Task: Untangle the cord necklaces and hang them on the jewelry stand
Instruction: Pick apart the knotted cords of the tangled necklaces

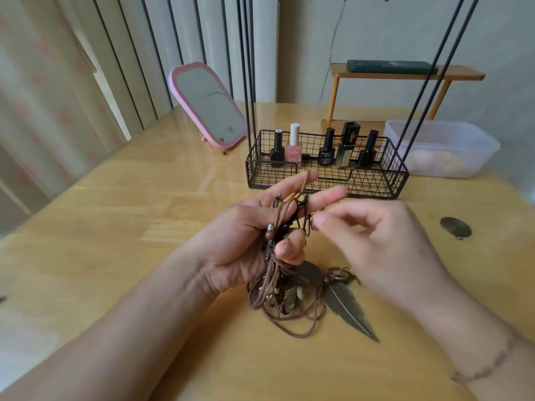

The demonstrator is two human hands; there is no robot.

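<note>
A tangle of brown cord necklaces (285, 308) lies on the wooden table, with a bronze feather pendant (347, 309) to its right. My left hand (254, 235) holds the upper part of the bundle off the table, cords running between its fingers and under the thumb. My right hand (382, 241) pinches a thin cord strand close to the left fingertips. The black jewelry stand (327, 180) is behind my hands, its rods (246, 68) rising out of view.
Several nail polish bottles (293, 147) stand in the stand's wire basket base. A pink mirror (208, 105) leans at the back left. A clear plastic box (443, 149) and a small wooden shelf (405, 73) sit at the back right. A dark oval disc (455, 227) lies on the table.
</note>
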